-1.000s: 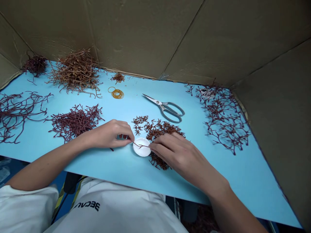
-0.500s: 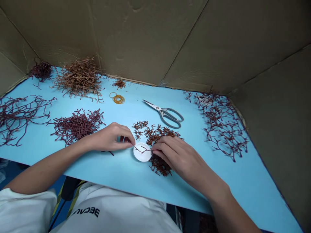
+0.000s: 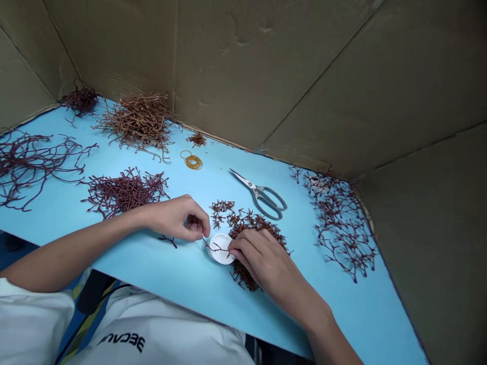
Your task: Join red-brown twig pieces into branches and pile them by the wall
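Observation:
A thin dark brown branched twig (image 3: 217, 249) stretches over a small white round dish (image 3: 224, 259). My left hand (image 3: 182, 220) pinches one end of it between thumb and fingers, left of the dish. At the forked end, my right hand (image 3: 262, 256) has its thumb and fingertips closed on the twig, above the dish's right side. Under and behind the right hand spreads a pile of short reddish-brown twig pieces (image 3: 247, 221), which it partly covers. One small loose forked twig (image 3: 169, 241) lies below my left wrist.
Grey-handled scissors (image 3: 262, 195) and yellow rubber bands (image 3: 194, 162) lie behind the hands. Purple-brown cut twigs (image 3: 127, 191), long twigs (image 3: 34, 162) and a tan twig heap (image 3: 139, 121) are on the left. Branched twigs (image 3: 338, 218) spread rightward. Cardboard walls (image 3: 228, 66) enclose the blue tabletop (image 3: 182, 279).
The view has tilted, so the table slants more. My right fingertips now cover more of the twig's forked end. Both hands keep hold of the twig over the dish.

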`<state>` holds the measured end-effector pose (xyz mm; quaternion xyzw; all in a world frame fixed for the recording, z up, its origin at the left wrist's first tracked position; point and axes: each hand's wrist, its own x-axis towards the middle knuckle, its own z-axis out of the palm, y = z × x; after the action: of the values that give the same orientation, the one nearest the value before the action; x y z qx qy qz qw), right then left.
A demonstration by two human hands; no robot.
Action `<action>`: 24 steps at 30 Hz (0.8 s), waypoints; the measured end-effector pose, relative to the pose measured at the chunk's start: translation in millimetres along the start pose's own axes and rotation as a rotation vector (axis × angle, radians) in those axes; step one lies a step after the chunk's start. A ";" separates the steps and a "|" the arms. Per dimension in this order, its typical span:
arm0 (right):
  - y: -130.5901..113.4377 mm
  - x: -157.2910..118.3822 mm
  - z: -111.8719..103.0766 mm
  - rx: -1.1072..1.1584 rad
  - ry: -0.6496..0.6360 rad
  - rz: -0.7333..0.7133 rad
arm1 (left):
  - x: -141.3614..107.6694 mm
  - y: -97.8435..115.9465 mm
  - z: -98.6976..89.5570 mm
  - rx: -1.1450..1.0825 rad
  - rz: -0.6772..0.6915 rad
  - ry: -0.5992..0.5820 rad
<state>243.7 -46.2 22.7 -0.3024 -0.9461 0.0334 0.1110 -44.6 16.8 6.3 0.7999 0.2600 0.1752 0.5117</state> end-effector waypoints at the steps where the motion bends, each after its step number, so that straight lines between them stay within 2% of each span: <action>1: -0.1 0.8 0.5 -0.003 -0.003 -0.001 | -0.3 0.1 0.1 0.008 -0.006 -0.004; 12: 1.0 4.2 7.2 0.049 -0.008 0.019 | -1.2 2.8 -2.4 0.073 -0.044 -0.037; 20: 3.5 0.2 -10.3 0.209 -0.006 0.110 | -1.3 5.2 -2.8 0.005 -0.024 -0.010; 24: 4.3 -0.9 -10.6 0.184 -0.022 0.115 | -1.0 4.9 -0.4 -0.027 -0.053 -0.018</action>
<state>249.3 -43.3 32.3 -0.3443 -0.9214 0.1296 0.1256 -44.5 14.8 10.8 0.7872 0.2742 0.1580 0.5293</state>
